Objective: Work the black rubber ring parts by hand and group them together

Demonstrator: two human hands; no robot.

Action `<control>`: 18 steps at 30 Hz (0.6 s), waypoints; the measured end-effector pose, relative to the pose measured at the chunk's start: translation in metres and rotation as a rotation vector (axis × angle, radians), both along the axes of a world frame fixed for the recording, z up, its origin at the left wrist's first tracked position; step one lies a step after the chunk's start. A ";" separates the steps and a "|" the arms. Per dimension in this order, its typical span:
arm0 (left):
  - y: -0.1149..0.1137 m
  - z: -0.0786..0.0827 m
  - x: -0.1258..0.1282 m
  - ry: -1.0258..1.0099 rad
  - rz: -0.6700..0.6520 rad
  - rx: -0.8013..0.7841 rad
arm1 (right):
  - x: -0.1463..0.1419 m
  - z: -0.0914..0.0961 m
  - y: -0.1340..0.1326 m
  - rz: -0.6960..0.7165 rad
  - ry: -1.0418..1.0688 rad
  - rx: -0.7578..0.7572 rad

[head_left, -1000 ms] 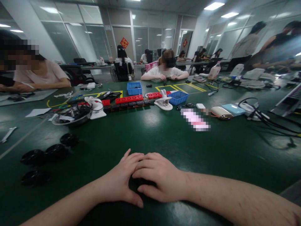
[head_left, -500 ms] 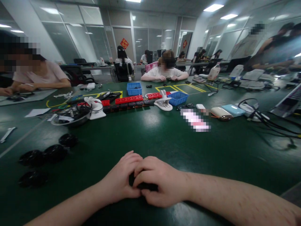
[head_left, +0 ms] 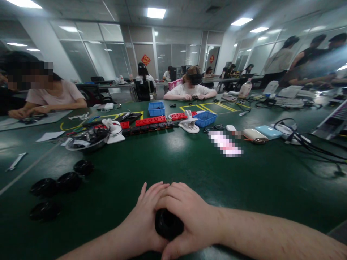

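The left hand [head_left: 145, 216] and right hand [head_left: 191, 211] grip a glossy black ring [head_left: 161, 224] between them, toward the green worktop [head_left: 252, 187]'s near edge.

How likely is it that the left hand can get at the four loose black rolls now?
Probably yes, after letting go: the left hand cups a held roll with the right hand, but nothing visible blocks the four rolls.

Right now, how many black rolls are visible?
5: one roll between left hand and right hand; four on the table at left: one near, two side by side, one farther. Hands may hide more.
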State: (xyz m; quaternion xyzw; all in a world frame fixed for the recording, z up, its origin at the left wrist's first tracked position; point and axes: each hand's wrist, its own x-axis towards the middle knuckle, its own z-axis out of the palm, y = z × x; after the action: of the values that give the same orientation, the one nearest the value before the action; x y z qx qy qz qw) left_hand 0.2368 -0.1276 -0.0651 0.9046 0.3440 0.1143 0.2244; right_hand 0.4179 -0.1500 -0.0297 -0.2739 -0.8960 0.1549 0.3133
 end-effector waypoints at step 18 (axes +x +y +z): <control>0.021 0.030 -0.004 0.045 -0.355 -0.206 | 0.000 0.013 -0.005 0.296 -0.179 -0.055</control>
State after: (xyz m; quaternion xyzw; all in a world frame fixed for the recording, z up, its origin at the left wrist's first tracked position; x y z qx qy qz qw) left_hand 0.2327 -0.1063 -0.0348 0.9256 0.1940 0.0172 0.3246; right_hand 0.4180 -0.1548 -0.0167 -0.1602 -0.9463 0.1985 0.1985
